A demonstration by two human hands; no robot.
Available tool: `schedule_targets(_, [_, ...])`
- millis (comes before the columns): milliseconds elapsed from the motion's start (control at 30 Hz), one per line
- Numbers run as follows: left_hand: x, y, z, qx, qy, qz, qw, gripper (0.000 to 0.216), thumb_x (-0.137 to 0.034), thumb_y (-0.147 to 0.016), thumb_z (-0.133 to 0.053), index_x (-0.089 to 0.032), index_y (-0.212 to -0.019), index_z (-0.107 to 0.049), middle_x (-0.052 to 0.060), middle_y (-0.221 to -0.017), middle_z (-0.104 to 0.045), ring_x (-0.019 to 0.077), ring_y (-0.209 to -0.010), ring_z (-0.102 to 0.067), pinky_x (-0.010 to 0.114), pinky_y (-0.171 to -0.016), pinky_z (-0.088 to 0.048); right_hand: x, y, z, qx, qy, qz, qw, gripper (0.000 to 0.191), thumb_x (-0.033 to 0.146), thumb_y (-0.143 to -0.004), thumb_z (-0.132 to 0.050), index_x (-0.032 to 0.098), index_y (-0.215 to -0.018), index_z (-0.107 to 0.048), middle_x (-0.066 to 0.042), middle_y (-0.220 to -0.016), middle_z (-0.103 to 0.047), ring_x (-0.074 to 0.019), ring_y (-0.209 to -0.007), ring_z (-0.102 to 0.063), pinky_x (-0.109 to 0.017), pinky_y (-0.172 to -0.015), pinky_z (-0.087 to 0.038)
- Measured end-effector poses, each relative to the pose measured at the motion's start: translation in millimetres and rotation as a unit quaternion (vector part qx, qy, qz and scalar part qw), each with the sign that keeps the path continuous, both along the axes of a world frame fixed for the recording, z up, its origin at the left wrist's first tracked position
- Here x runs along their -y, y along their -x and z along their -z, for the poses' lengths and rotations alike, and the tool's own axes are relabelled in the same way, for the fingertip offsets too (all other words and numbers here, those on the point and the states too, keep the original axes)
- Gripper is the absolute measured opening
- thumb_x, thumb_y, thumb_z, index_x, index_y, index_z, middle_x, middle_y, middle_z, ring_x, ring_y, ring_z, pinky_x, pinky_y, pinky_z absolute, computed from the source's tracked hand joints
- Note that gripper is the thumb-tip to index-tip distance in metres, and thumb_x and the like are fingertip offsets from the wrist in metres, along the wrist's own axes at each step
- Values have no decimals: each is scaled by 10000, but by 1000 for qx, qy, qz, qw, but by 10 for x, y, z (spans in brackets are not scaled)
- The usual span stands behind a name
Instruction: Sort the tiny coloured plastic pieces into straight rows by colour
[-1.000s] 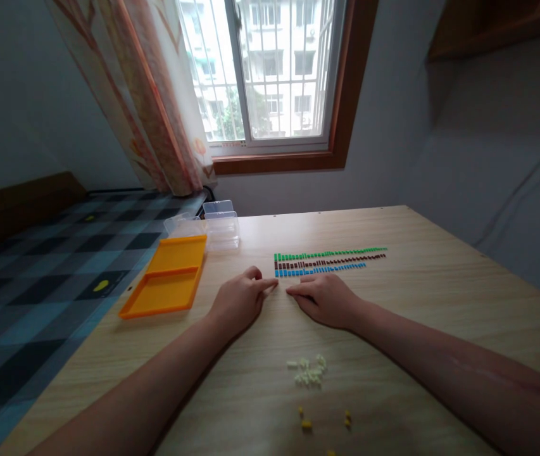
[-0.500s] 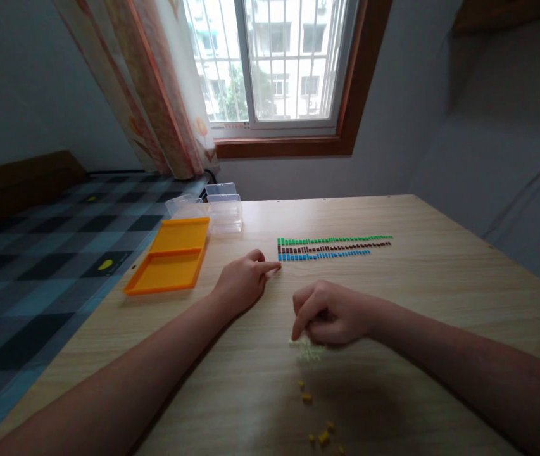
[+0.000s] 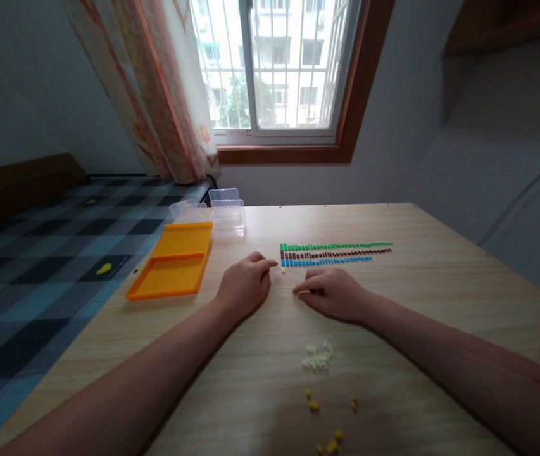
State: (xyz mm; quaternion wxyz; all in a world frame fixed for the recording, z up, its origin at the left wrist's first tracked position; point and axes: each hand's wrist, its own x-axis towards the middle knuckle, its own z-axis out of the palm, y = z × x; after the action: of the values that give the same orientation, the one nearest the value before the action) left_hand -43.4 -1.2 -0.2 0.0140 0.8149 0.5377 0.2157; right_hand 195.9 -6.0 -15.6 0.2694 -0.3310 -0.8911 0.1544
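Note:
My left hand (image 3: 245, 283) rests on the table, its index finger stretched toward the left end of the rows and nothing held. Just beside that fingertip lies a small pale block (image 3: 283, 270), below the row of blue blocks (image 3: 326, 261). Above it run a row of brown blocks (image 3: 336, 254) and a row of green blocks (image 3: 336, 246). My right hand (image 3: 331, 294) is closed in a pinch to the right of the pale block; whatever is between its fingertips is too small to make out. Nearer me lies a pile of pale blocks (image 3: 317, 358).
Several yellow blocks (image 3: 314, 406) lie scattered at the table's (image 3: 431, 285) near side. An orange two-part tray (image 3: 168, 277) sits at the left edge, with clear plastic boxes (image 3: 228, 218) behind it. A checked bed (image 3: 27, 253) adjoins the table's left side.
My right hand has moved from the pale pile up toward the rows. A pale block now shows beside my left fingertip. The view has tilted slightly, and more yellow blocks are visible.

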Motion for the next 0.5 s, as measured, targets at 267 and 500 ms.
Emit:
schedule_targets(267, [24, -35, 21, -26, -18, 33, 999, 314, -183, -912, -551, -254, -1134, -762, 42, -1050, -731, 218, -929, -663, 325, -815, -549, -98, 49, 15, -13, 10, 89, 996, 249, 192, -897, -595, 246, -1035, -795, -15, -826, -662, -83, -676, -542, -205, -649, -368])
schedule_targets(500, [5, -26, 33, -52, -13, 47, 997, 303, -220, -949, -543, -337, -1104, -776, 29, -1077, -719, 225, -959, -642, 339, -818, -542, -62, 26, 33, 18, -12, 85, 996, 272, 200, -895, -564, 247, -1031, -794, -29, -870, -668, -106, -742, -575, -220, -682, -380])
